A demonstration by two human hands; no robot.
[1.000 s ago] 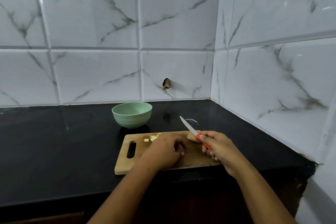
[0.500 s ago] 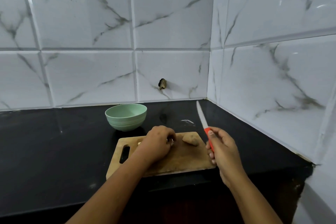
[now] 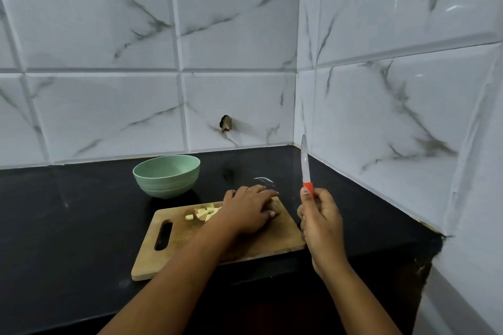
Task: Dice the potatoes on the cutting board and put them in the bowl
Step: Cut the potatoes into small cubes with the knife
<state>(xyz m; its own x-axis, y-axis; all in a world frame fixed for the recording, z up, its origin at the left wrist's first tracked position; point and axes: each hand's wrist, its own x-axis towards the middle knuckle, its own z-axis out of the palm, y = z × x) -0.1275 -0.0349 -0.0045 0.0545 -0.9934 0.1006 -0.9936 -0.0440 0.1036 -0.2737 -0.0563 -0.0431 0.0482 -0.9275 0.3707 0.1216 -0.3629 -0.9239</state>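
Black glossy countertop sat in a corner of white grey-veined tiled walls; rectangular wooden cutting board lay on it, pale green round bowl just behind, apart. On the board, left hand lay palm down, fingers curved round a brown unpeeled potato, mostly hiding it; pale diced potato pieces lay just left. Beside the board's right edge, right hand gripped a red-handled knife, blade upright.

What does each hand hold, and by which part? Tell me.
Right hand grips the knife by its red handle, blade up. Left hand covers a potato; a grip cannot be told.
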